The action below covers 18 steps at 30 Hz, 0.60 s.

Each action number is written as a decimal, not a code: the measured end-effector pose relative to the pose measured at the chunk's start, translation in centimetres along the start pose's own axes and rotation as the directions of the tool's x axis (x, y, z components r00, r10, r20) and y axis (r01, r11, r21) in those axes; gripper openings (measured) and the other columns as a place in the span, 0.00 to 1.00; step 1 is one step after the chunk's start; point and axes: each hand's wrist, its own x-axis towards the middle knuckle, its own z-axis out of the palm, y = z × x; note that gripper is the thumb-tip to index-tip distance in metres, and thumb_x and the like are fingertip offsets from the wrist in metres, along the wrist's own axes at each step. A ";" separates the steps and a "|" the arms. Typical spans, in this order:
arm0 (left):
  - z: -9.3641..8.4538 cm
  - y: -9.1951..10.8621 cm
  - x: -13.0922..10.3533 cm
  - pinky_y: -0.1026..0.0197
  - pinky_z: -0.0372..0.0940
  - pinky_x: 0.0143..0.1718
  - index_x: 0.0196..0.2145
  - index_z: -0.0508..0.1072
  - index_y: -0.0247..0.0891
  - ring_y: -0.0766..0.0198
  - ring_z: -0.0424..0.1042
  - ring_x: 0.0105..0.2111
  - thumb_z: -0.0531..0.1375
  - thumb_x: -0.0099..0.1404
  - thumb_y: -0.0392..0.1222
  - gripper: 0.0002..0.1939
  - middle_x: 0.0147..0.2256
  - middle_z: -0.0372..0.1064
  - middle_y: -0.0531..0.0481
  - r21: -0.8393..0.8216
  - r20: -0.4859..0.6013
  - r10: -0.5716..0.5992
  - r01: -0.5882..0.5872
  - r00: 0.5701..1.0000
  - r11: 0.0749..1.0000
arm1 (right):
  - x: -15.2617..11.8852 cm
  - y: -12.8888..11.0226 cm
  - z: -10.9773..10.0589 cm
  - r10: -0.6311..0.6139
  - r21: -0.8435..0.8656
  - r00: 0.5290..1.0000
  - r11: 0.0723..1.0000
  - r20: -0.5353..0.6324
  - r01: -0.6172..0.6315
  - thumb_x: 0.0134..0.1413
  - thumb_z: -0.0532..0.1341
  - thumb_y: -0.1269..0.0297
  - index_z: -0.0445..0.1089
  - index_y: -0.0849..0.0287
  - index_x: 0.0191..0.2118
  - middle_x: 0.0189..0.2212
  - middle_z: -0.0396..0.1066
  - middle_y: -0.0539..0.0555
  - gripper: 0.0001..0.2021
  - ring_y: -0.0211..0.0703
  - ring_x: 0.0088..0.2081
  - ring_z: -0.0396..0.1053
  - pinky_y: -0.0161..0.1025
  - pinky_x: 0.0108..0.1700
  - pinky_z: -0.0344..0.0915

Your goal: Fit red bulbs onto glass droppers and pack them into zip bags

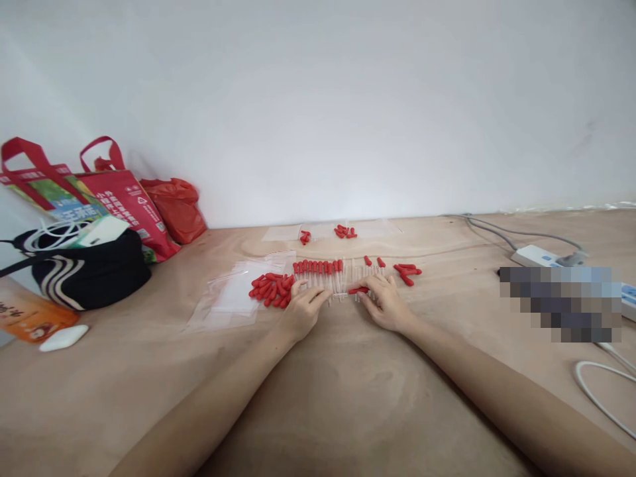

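Clear thin tubes (318, 285) lie side by side on the wooden table, several with red rubber bulbs (318, 267) on their far ends. My left hand (304, 310) rests at the near left of this row, its fingers bent over the tubes; what it grips, if anything, is too small to tell. My right hand (385, 303) is at the right part of the row, fingers closed on a red bulb (358, 290). A pile of red bulbs (272, 289) lies left of my left hand. A few more red bulbs (407, 273) lie beyond my right hand.
Clear plastic bags (231, 298) lie at the left on the table (318, 404). Small groups of bulbs (345, 232) sit near the wall. Shopping bags (129, 205) and a black pouch (99, 271) stand far left. A power strip (536, 257) with cables is at right.
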 end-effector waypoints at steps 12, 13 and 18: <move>0.0 0.1 0.0 0.50 0.49 0.51 0.39 0.69 0.39 0.66 0.70 0.34 0.45 0.60 0.26 0.18 0.34 0.72 0.48 -0.024 0.003 -0.044 0.044 0.999 0.999 | -0.1 0.0 0.6 0.035 0.281 0.999 0.959 0.001 -0.034 0.54 0.52 0.66 0.64 0.57 0.38 0.35 0.69 0.54 0.07 0.43 0.40 0.63 0.47 0.47 0.51; 0.0 0.1 0.0 0.50 0.49 0.51 0.39 0.69 0.40 0.66 0.70 0.34 0.45 0.60 0.26 0.18 0.35 0.72 0.48 -0.025 0.003 -0.040 0.040 0.999 0.999 | -0.1 0.2 0.7 0.029 0.310 1.000 0.950 0.006 -0.030 0.53 0.52 0.66 0.64 0.56 0.38 0.36 0.69 0.54 0.07 0.44 0.40 0.64 0.47 0.47 0.51; -0.2 0.3 0.1 0.50 0.49 0.51 0.39 0.69 0.39 0.66 0.70 0.34 0.45 0.61 0.27 0.17 0.34 0.72 0.48 -0.030 -0.008 -0.029 0.029 1.000 0.999 | 0.0 1.0 1.1 0.028 0.410 0.999 0.911 0.028 -0.037 0.52 0.54 0.65 0.65 0.56 0.39 0.36 0.69 0.54 0.08 0.44 0.41 0.64 0.45 0.46 0.56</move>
